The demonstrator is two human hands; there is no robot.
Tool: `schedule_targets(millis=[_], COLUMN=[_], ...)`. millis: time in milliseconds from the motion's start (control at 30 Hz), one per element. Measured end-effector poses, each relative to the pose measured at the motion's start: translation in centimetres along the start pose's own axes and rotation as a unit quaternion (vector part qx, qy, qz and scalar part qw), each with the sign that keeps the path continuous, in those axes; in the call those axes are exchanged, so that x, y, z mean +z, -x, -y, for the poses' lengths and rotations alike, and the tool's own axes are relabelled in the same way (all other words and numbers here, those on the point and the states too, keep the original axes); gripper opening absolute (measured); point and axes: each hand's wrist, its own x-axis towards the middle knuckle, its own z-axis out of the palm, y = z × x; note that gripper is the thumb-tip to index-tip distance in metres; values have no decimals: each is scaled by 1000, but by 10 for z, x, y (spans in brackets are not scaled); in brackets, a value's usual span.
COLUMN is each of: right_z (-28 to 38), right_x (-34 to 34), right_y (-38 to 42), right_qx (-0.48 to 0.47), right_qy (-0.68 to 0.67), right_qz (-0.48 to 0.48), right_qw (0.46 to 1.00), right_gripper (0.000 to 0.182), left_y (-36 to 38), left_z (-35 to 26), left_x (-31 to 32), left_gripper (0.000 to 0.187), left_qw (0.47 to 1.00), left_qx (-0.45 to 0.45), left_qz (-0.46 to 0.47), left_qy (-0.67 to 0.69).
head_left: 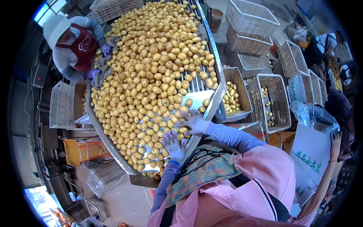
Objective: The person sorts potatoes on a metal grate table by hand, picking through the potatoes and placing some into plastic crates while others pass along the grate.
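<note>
A large heap of small yellow potatoes [151, 75] covers the metal sorting table [217, 72] in front of me. My left hand [174, 146], in a pale purple-grey glove, lies over the potatoes near the table's near edge, fingers spread. To its right, my right hand [195, 123], in the same kind of glove, reaches over the heap with its fingers apart. Its fingertips are beside several potatoes. Neither hand is closed around a potato. Bare metal shows between the potatoes near my hands and to the right of the heap.
At the table's far left stands a co-worker [81, 45] with purple gloves and a red apron. Potatoes lie in a carton [244, 90] and a plastic crate [280, 113] on the right. Stacked crates [251, 19] stand behind them. Another person's arm [321, 181] touches a white printed carton [308, 151].
</note>
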Motion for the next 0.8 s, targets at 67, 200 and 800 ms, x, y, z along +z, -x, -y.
schedule_targets(millis=[67, 200, 800], right_z=[-38, -149, -676], right_x=[-6, -89, -301], right_y=[-3, 14, 3], right_qx=[-85, -118, 440], right_qy=[-58, -222, -37], right_qz=[-1, -147, -241], right_qw=[995, 957, 864], right_gripper=[63, 32, 81], left_y=[-7, -74, -540], left_z=[-6, -55, -286], left_x=[0, -17, 61], left_gripper=[77, 75, 47], left_qw=[1000, 995, 895], left_qx=[7, 90, 416], left_qz=[-10, 26, 151], left_qy=[-5, -43, -45])
